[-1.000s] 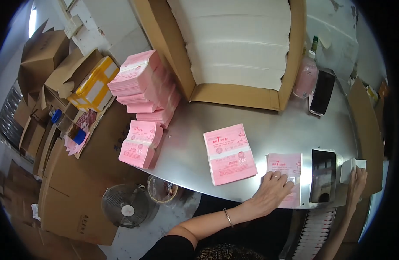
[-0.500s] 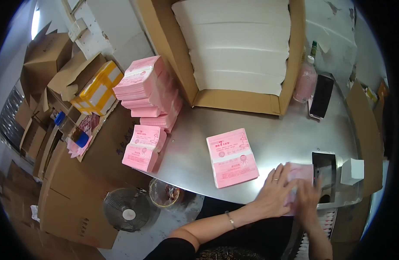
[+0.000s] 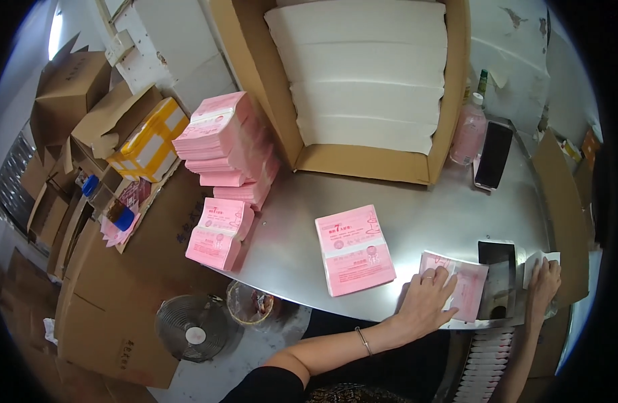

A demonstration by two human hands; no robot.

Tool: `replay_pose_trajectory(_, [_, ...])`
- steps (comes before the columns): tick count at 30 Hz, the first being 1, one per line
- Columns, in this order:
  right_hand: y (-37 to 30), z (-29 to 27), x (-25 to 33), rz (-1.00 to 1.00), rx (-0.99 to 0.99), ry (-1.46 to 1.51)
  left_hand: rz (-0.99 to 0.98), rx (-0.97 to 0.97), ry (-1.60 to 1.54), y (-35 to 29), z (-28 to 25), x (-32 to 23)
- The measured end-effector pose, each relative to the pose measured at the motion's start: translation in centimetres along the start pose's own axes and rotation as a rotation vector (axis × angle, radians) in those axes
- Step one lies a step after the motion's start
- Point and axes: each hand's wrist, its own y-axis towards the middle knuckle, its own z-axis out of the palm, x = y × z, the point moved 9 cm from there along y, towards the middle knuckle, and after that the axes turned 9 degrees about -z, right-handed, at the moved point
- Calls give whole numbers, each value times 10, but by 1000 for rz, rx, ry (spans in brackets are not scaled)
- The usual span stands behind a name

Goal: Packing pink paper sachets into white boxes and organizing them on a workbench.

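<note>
Our left hand (image 3: pixel 426 300), open, rests on the pink sheets (image 3: pixel 471 285) at four o'clock on the tabletop (image 3: pixel 423 218); we should keep them flat. Our right hand (image 3: pixel 544 287) touches the white box (image 3: pixel 529 267); its grip we cannot tell.

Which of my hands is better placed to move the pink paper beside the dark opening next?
Probably your left hand: it rests on the pink paper, while your right hand is across the dark opening, at the white block.

We've got packet (image 3: pixel 471 285) under our left fingers (image 3: pixel 441 276); left of them stack (image 3: pixel 356 252), then pile (image 3: pixel 211 127); behind them carton (image 3: pixel 362 161); right of them cutout (image 3: pixel 497 272), then box (image 3: pixel 531 269) at our right fingers (image 3: pixel 545 271).
</note>
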Motion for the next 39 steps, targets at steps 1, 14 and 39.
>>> replay_pose_trajectory(1, [3, 1, -1, -2, 2, 6, -6, 2, 3, 1, 1, 4])
replay_pose_trajectory(14, [-19, -6, -20, 32, -92, 316, 232, -56, -77, -6, 8, -14])
replay_pose_trajectory(39, [-18, -43, 62, -198, -169, 372, 95, -577, -242, -51, -99, 86])
